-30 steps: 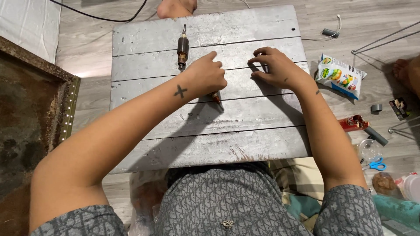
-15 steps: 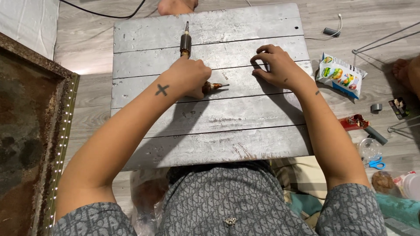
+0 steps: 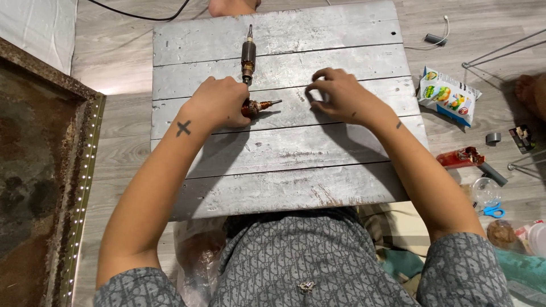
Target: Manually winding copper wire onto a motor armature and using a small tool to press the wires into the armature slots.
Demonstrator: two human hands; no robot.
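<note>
We take the grey plank desk (image 3: 284,170) as our landmark: near its middle our left hand (image 3: 219,102) is curled around a small motor armature (image 3: 257,106), its copper-wound body tucked under the fingers (image 3: 239,113) and its thin steel shaft poking out toward the right, so the long axis runs across the desk, roughly along the plank seams. Our right hand (image 3: 341,96) rests on the desk to the right of that shaft tip, apart from it; its fingers (image 3: 316,91) are bent and pinched together as if around something tiny, but we cannot tell whether anything is actually held, since the view is too coarse there. The left hand is plainly the nearer one, already grasping the piece, while the right lies in line with the shaft's free end. Just beyond the left hand, toward the far edge of the desk, a second, longer armature (image 3: 248,54) lies with its axis running away from us, at right angles to the held one and nearly touching the knuckles. Nothing lies on the desk between the shaft tip and the right hand. Off the desk's right side, on the floor, sit a snack packet (image 3: 449,95), a red tool (image 3: 462,157) and blue-handled scissors (image 3: 493,210); off its left side lies a rusty framed panel (image 3: 34,187).
</note>
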